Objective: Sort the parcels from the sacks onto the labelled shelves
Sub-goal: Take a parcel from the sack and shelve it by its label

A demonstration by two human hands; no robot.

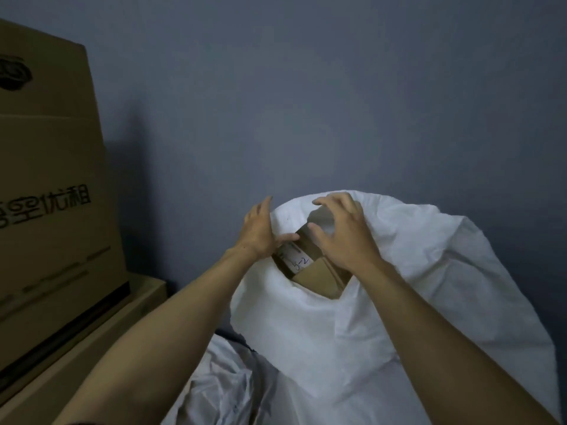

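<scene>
A large white sack (414, 302) stands against the grey wall, its mouth gaping at the top. Inside the mouth sits a brown cardboard parcel (319, 279) with a white label marked "5-2". My left hand (260, 231) presses on the left lip of the sack's mouth, thumb touching the parcel's upper left edge. My right hand (343, 231) hovers over the right side of the opening, fingers spread and curled above the parcel. Most of the parcel is hidden inside the sack.
Big cardboard boxes (52, 185) with black printed characters are stacked at the left. A second crumpled white sack (227, 381) lies low in front, between my arms. The grey wall (306, 102) fills the background.
</scene>
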